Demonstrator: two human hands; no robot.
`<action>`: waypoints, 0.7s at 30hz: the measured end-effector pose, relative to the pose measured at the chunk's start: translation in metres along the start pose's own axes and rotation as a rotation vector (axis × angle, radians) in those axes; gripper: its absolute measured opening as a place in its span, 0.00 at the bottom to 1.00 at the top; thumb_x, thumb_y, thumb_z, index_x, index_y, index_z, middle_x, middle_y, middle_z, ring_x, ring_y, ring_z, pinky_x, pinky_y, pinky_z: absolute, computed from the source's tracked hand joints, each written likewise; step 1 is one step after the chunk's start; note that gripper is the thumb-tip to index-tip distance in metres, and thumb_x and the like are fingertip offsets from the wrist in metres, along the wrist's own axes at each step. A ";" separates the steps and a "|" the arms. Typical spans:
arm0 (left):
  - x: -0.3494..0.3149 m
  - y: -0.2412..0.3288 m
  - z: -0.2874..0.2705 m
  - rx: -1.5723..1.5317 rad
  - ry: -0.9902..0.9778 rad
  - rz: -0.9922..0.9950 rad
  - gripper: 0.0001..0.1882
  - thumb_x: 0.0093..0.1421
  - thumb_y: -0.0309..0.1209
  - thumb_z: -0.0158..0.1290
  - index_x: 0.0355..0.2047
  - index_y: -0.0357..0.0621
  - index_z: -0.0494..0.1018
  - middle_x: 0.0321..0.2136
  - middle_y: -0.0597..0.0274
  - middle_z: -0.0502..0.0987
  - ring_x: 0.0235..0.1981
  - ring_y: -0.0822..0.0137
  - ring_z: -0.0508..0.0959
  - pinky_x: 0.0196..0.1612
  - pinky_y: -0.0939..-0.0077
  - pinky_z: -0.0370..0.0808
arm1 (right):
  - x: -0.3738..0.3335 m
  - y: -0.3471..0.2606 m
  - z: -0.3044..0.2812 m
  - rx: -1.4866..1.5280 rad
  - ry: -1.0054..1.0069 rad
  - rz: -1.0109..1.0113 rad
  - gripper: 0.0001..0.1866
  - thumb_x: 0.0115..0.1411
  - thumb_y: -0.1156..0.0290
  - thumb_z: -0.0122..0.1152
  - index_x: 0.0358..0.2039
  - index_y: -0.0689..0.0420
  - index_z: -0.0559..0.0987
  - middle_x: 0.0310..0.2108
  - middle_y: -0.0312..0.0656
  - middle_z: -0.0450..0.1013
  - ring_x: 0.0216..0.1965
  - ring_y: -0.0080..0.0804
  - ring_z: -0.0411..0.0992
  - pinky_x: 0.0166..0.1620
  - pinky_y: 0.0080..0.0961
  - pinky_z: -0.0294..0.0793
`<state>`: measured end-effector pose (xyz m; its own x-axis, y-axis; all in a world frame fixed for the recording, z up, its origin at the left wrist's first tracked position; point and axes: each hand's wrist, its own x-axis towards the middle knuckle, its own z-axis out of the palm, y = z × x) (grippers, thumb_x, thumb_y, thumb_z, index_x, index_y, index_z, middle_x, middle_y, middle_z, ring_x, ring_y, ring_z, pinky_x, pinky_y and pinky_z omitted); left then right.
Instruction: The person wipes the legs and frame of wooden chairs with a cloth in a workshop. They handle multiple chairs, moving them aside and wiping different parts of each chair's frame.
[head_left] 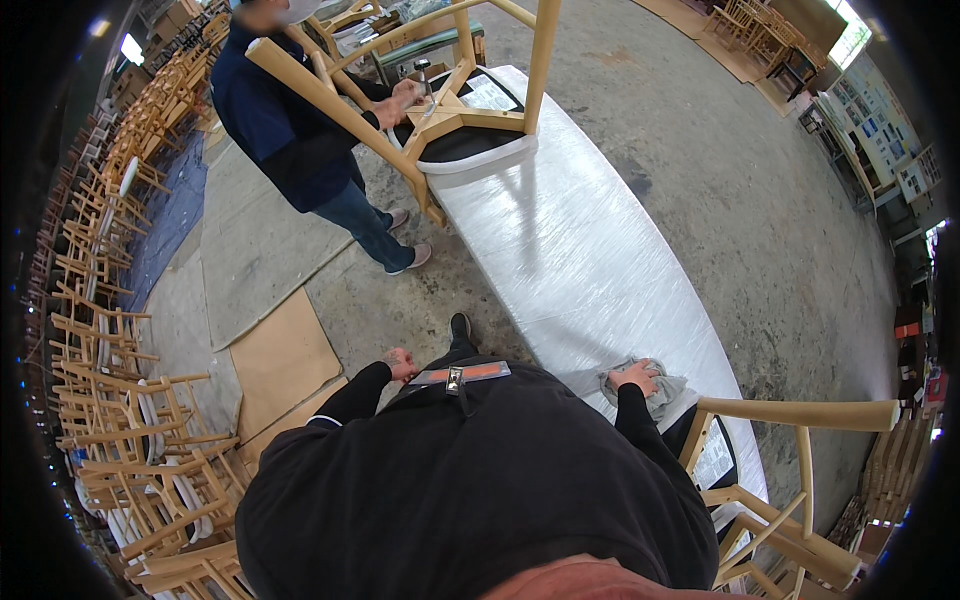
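On the near end of the film-wrapped table (580, 240), my right hand (635, 376) presses on a crumpled grey cloth (668, 392), its fingers curled into it. Just right of the cloth an upturned wooden chair (790, 412) rests on its seat, legs in the air. My left hand (401, 364) hangs beside my waist with its fingers curled in, and I see nothing in it. A badge holder (480, 373) lies against my dark shirt.
Across the table's far end, a co-worker (285, 120) holds a tool (424, 75) over another upturned chair (470, 125). Stacked wooden chairs (150, 440) line the left side. Cardboard sheets (285, 350) lie on the floor. Shelves and a display board (870, 110) stand at right.
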<state>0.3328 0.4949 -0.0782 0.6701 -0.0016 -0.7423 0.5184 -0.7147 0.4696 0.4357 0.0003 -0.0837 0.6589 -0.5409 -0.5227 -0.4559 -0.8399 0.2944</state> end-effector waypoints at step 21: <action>0.001 0.001 0.001 0.008 0.016 -0.017 0.11 0.50 0.31 0.57 0.28 0.32 0.77 0.22 0.53 0.82 0.23 0.64 0.83 0.28 0.71 0.81 | -0.001 -0.001 -0.001 0.010 -0.008 -0.007 0.62 0.45 0.37 0.63 0.70 0.62 0.47 0.67 0.64 0.51 0.69 0.55 0.52 0.64 0.58 0.55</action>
<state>0.3335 0.4932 -0.0790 0.6700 0.0215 -0.7421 0.5254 -0.7199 0.4535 0.4362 0.0016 -0.0827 0.6575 -0.5348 -0.5307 -0.4573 -0.8431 0.2832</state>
